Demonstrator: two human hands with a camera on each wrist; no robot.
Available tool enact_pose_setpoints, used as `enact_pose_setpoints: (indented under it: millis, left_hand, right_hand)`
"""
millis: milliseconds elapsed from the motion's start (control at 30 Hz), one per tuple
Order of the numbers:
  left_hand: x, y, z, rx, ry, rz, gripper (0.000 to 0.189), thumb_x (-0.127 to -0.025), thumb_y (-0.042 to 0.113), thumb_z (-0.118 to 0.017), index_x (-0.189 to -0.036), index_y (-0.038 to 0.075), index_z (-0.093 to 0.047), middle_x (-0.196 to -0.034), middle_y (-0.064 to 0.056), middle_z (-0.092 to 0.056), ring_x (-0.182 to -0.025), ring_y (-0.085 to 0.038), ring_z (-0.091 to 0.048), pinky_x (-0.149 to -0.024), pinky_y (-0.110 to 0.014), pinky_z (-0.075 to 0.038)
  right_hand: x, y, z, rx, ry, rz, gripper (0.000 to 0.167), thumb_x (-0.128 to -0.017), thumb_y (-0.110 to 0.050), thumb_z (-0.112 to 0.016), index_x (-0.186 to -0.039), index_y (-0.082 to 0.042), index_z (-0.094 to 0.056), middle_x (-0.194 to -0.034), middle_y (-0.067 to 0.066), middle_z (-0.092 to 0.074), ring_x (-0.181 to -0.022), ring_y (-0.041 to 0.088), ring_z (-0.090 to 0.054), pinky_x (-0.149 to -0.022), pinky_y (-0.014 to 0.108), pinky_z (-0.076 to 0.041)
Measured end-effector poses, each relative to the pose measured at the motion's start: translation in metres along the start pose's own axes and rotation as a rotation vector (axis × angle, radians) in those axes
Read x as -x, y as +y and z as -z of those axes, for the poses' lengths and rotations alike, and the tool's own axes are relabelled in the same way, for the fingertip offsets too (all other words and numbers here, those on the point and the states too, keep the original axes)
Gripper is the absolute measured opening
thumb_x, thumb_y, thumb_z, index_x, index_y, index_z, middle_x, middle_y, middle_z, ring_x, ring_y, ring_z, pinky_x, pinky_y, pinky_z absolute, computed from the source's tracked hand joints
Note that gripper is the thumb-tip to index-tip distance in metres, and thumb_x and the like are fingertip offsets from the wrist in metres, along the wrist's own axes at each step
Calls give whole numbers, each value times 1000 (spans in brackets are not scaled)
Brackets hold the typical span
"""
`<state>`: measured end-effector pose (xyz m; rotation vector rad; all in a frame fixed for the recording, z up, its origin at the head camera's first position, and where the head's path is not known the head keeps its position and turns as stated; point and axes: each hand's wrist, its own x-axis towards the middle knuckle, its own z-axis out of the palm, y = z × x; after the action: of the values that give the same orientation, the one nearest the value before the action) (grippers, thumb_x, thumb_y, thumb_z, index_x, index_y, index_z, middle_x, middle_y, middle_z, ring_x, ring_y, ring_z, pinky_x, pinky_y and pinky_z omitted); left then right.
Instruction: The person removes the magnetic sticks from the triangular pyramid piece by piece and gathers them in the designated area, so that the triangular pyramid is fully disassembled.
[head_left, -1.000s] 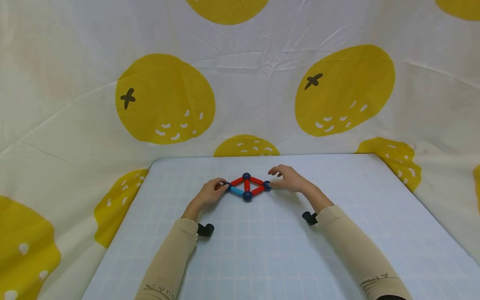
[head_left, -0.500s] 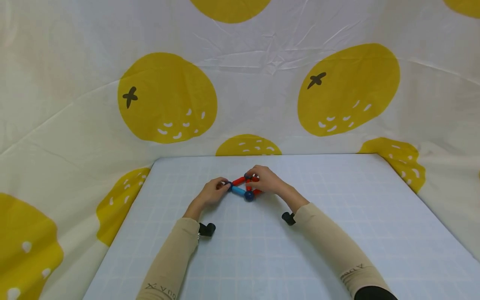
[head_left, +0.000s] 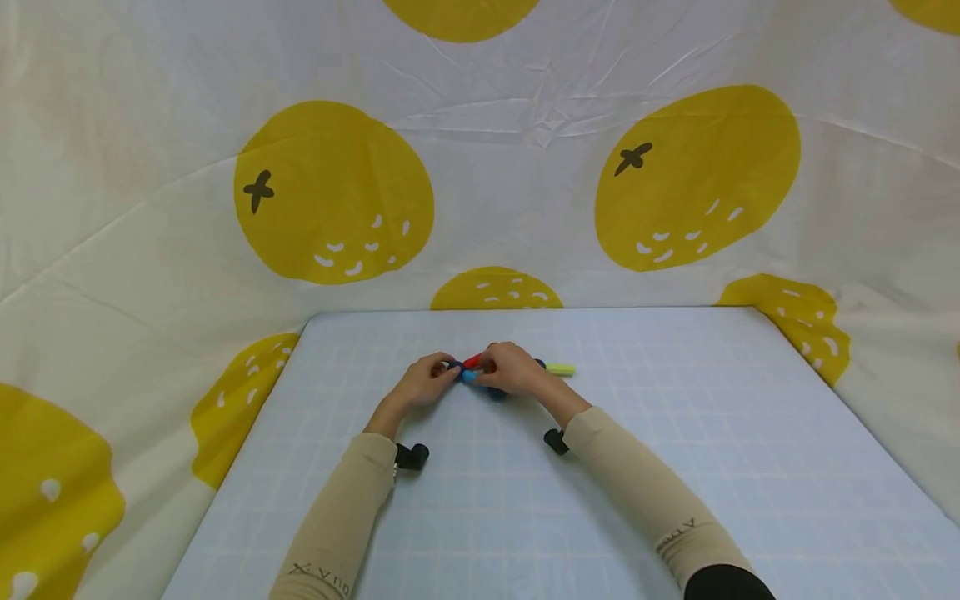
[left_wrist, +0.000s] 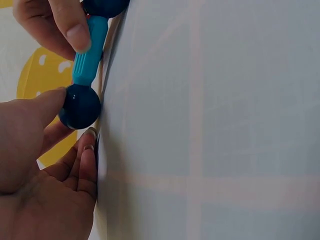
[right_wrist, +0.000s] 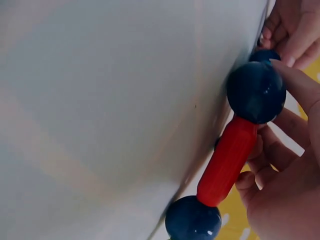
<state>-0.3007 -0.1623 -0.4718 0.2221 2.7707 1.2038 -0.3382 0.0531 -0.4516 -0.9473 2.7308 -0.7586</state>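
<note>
A ball-and-rod building toy lies near the far edge of the table, with dark blue balls joined by coloured rods. My left hand (head_left: 426, 383) pinches the dark blue ball (left_wrist: 80, 107) at its left corner between thumb and fingers. Over the middle of the toy, my right hand (head_left: 513, 368) grips the light blue rod (left_wrist: 91, 60) beside that ball. In the right wrist view a red rod (right_wrist: 227, 160) joins a near ball (right_wrist: 256, 95) to a lower ball (right_wrist: 192, 220). A yellow-green rod (head_left: 561, 369) sticks out at the right. My right hand hides much of the toy.
The pale checked table (head_left: 480, 508) reaches toward me in front of both forearms. Behind it hangs a white cloth (head_left: 510, 192) printed with large yellow fruit. Black devices sit at both wrists.
My right hand has moved left from the toy's right corner across its middle to the light blue rod. The yellow-green rod at the right has come into sight. My left hand keeps its place.
</note>
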Motion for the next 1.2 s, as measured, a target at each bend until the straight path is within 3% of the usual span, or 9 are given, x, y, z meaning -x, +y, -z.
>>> enact_pose_setpoints:
  millis: [300, 833, 1000, 1200]
  left_hand:
    - [-2, -1, 0, 3, -14, 15, 36, -106, 31, -58, -130, 5, -62, -100, -9, -61, -93, -24, -55, -86, -40, -46]
    - [-2, -1, 3, 8, 1, -4, 34, -106, 28, -57, -131, 5, -62, -102, -11, -63, -93, -25, -56, -89, -45, -47]
    - [0, -1, 3, -3, 7, -11, 34, -106, 27, -57, -130, 4, -62, -101, -11, -63, -92, -25, -56, -88, -44, -47]
    - [1, -1, 0, 4, 0, -8, 34, -106, 27, -57, -131, 4, -61, -101, -10, -62, -93, -25, -56, -88, -44, -48]
  right_hand:
    - [2, -7, -3, 65, -20, -9, 21, -94, -29, -77, -94, -8, -80, -81, -2, -66, -76, 16, -54, -76, 33, -49]
    - [2, -9, -1, 52, -57, -32, 21, -94, -30, -77, -97, -10, -81, -90, -2, -68, -80, 17, -57, -78, 33, -51]
    - [3, -11, 0, 90, -49, -17, 26, -92, -33, -79, -104, -10, -80, -97, -1, -70, -87, 15, -60, -87, 37, -52]
    - [3, -5, 6, 71, 22, 17, 27, -92, -33, -79, -104, -9, -78, -90, 0, -66, -82, 17, -57, -78, 34, -49]
